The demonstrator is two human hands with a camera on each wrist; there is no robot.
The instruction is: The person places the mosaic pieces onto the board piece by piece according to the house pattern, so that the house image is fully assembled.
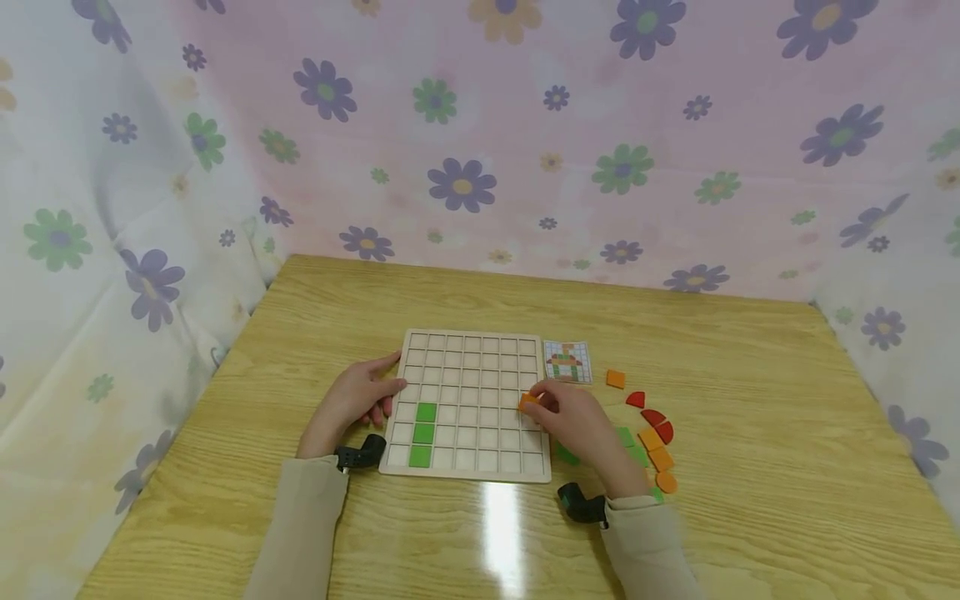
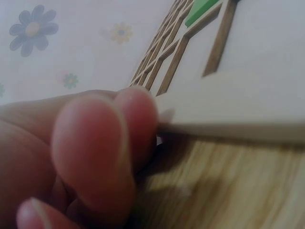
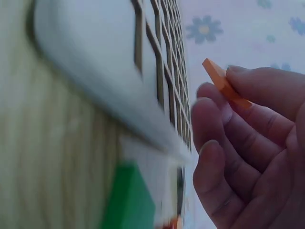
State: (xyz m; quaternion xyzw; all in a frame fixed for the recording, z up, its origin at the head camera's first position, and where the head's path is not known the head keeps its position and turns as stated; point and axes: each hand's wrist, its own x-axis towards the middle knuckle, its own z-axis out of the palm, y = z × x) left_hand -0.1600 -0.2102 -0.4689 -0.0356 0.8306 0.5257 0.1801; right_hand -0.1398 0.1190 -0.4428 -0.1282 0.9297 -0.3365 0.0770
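A wooden grid board (image 1: pixel 465 478) lies flat on the table, with several green square tiles (image 1: pixel 423 433) in one column of its left part. My left hand (image 1: pixel 356 396) rests at the board's left edge, its thumb and fingertips (image 2: pixel 138 107) touching the rim, fingers relaxed. Over the right side of the board, my right hand (image 1: pixel 581 421) pinches an orange square tile (image 3: pixel 221 81) between thumb and fingers. The tile is tilted and held above the grid in the right wrist view. Beside the board's upper right corner lies a pattern card (image 1: pixel 567 362) with a small coloured figure.
Right of the board lie an orange tile (image 1: pixel 616 379), red curved pieces (image 1: pixel 654 417), more orange squares (image 1: pixel 660 458), an orange round piece (image 1: pixel 666 482) and green pieces (image 3: pixel 128 200), some partly hidden by my right arm. Flowered cloth (image 1: pixel 465 125) surrounds the table (image 1: pixel 750 417).
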